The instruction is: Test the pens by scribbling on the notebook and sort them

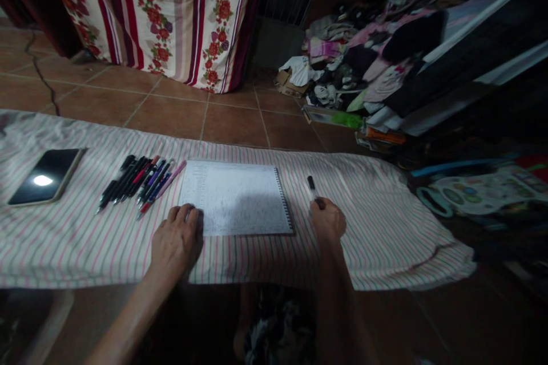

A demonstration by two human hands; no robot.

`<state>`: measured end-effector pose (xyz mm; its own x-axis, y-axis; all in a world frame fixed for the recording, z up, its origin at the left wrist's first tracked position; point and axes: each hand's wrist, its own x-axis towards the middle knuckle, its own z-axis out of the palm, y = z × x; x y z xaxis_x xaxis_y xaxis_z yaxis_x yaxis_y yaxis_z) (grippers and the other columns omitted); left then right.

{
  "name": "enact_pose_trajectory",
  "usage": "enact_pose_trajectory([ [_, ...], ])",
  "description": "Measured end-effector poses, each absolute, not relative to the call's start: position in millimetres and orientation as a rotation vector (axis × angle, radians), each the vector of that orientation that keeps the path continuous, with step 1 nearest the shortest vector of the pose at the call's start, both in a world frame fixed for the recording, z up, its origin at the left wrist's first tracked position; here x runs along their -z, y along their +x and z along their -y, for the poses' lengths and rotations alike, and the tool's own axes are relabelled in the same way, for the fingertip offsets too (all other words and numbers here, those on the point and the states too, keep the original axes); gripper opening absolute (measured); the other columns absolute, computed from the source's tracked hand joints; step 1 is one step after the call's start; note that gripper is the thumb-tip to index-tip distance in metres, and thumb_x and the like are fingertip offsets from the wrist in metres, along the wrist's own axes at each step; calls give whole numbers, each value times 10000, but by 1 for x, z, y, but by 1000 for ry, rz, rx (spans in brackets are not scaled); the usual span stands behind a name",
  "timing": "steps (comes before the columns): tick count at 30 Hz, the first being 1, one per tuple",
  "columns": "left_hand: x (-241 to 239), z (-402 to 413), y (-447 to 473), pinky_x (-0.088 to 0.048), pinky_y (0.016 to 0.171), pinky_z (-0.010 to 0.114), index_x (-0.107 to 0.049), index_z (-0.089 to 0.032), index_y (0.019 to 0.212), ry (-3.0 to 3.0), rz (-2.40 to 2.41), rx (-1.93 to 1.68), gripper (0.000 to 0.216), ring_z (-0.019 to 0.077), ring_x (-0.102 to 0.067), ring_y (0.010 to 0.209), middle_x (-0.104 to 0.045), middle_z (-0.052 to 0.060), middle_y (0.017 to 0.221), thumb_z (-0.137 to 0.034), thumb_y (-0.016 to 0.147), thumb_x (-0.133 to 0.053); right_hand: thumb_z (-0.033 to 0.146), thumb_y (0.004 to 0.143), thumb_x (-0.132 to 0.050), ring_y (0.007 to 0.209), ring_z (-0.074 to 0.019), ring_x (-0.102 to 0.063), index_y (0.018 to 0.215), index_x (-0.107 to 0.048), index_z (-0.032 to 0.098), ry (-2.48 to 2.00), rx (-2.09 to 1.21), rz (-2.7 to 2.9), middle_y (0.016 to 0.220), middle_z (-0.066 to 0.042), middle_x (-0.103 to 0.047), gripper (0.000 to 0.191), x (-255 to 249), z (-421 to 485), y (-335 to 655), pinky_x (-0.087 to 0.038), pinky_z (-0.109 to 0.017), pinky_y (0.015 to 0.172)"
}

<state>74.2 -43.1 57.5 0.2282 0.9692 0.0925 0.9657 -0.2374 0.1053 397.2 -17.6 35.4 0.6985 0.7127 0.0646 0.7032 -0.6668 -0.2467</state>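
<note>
A spiral notebook (237, 197) with written lines lies open on a low surface covered with a pink-striped cloth (377, 228). My left hand (176, 242) rests flat on the cloth, its fingertips pressing the notebook's lower left corner. My right hand (327, 219) sits just right of the notebook, fingers closed round a black pen (311, 187) that points away from me. A row of several pens (139, 181), black, red, blue and pink, lies left of the notebook.
A dark phone (45, 175) lies at the far left of the cloth, reflecting a light. Beyond is brown tiled floor (231, 120), a floral striped curtain (171, 11), and a heap of clothes (368, 57) at the right. A colourful toy (483, 191) lies on the floor.
</note>
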Motion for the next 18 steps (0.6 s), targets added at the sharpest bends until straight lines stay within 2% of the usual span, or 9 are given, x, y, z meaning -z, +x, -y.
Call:
enact_pose_trajectory([
  [6,-53,42,73,-461,738,325,-550,-187,919,2404,-1934,-205,183,217,-489,961,-574,67,991,-173,858,-378,368,792,-451,920,-282,-570,1083,-619,254,-2703,-56,1018,1041,-114,-614,355,-40,19,391,-400,-364,699],
  [10,-49,41,71,-445,733,320,-534,-200,925,2377,-1935,-238,172,210,-470,955,-554,61,986,-173,860,-377,364,772,-484,906,-294,-567,1093,-623,220,-2666,-23,1045,1025,-142,-602,378,-41,16,388,-400,-382,695],
  [14,-48,41,70,-432,721,324,-525,-202,909,2350,-1928,-292,177,209,-461,944,-543,60,973,-156,860,-362,346,764,-501,921,-282,-553,1077,-634,166,-2431,158,1236,1036,-147,-597,385,-41,9,372,-400,-364,714],
  [18,-48,40,70,-431,720,324,-528,-208,909,2305,-1926,-335,169,210,-455,950,-540,59,969,-149,848,-381,331,760,-490,858,-239,-563,1033,-650,168,-2197,178,1431,996,-109,-629,356,-39,-3,340,-396,-320,715],
])
